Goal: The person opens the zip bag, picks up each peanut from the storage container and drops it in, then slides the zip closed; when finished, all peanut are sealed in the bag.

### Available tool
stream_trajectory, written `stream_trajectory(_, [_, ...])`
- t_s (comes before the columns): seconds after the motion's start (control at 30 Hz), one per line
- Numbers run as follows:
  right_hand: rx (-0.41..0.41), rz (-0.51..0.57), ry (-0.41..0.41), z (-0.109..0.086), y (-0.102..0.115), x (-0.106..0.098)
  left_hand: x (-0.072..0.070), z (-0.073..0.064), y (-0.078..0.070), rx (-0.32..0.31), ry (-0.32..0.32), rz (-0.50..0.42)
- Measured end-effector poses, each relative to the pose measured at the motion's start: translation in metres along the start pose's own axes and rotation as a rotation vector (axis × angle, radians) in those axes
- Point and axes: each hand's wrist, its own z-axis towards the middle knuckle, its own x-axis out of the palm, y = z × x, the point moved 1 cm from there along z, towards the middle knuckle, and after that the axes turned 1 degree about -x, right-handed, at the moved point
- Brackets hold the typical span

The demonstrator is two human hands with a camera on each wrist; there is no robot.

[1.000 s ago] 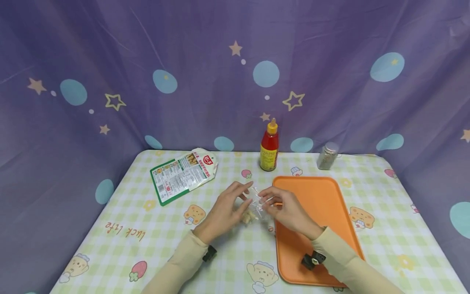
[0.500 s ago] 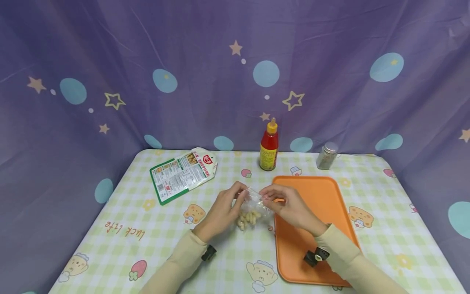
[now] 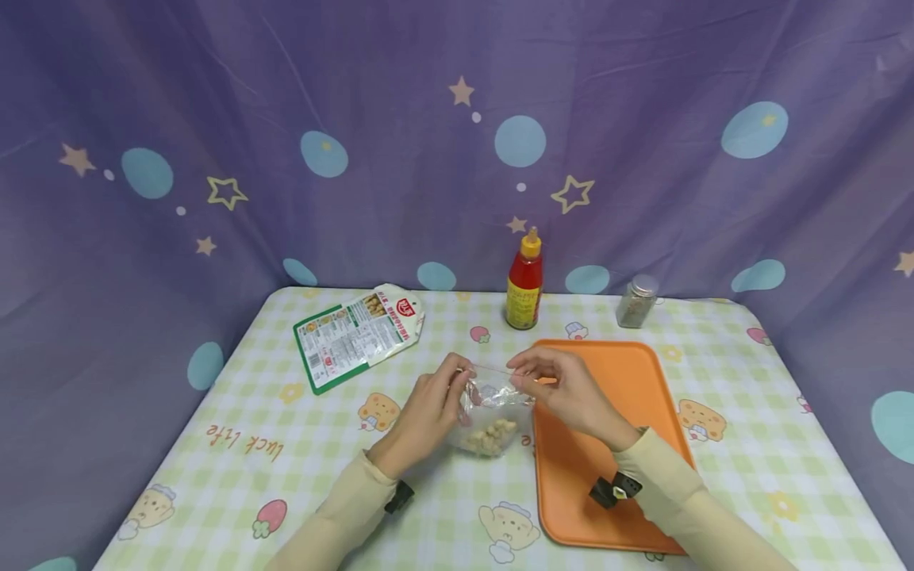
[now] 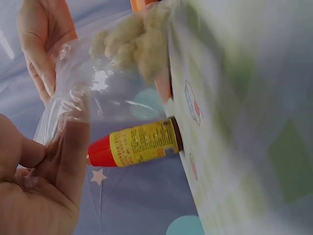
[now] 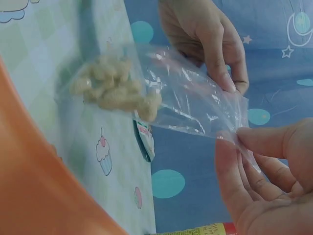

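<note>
A clear plastic bag [image 3: 493, 382] hangs between my two hands, its mouth edge at the top. Pale, lumpy pieces [image 3: 491, 438] that look like peanuts in their shells lie in the bottom of the bag. My left hand [image 3: 427, 412] pinches the left end of the mouth between thumb and fingers. At the other end, my right hand [image 3: 571, 396] pinches the edge over the tray's rim. In the right wrist view, thumb and forefinger of the right hand [image 5: 269, 181] press the film [image 5: 181, 107] together. Whether the bag's mouth is sealed cannot be seen.
An orange tray [image 3: 607, 507] lies under my right forearm. Behind it stand a red sauce bottle [image 3: 524, 289] with a yellow cap and a small glass spice jar [image 3: 637, 303]. A white and green food packet [image 3: 357, 341] lies flat at the back left.
The bag, crumpled and partly hidden at first, is now spread out between both hands, with its contents hanging lower and in plain sight. My hands have shifted only slightly.
</note>
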Motion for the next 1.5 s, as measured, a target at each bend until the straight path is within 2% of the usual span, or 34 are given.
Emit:
stream_trajectory(0.2, [-0.028,-0.044,0.035,0.000,0.002,0.001,0.002,-0.011,0.001,-0.067,0.048,-0.124])
stream_trajectory(0.33, [-0.036,-0.086,0.068,0.005,-0.003,0.004,0.003,-0.012,0.007,-0.103,0.047,-0.132])
stream_trajectory(0.43, [-0.028,-0.103,0.094,0.011,-0.009,0.006,0.003,-0.010,0.012,-0.120,0.017,-0.103])
stream_trajectory(0.57, [-0.043,-0.131,0.117,0.020,-0.015,0.007,0.002,-0.004,0.018,-0.100,-0.044,-0.069])
stream_trajectory(0.73, [-0.058,-0.158,0.156,0.033,-0.024,0.009,0.001,0.006,0.025,-0.085,-0.096,-0.075])
stream_trajectory(0.93, [-0.040,-0.139,0.184,0.041,-0.033,0.015,0.004,0.013,0.032,-0.132,-0.147,-0.133])
stream_trajectory(1.07, [-0.033,-0.124,0.182,0.046,-0.034,0.018,0.004,0.016,0.034,-0.139,-0.163,-0.159])
stream_trajectory(1.3, [-0.042,-0.162,0.234,0.060,-0.032,0.024,0.004,0.018,0.038,-0.162,-0.159,-0.152])
stream_trajectory(1.5, [-0.013,-0.180,0.249,0.069,-0.027,0.030,0.005,0.018,0.040,-0.172,-0.176,-0.128])
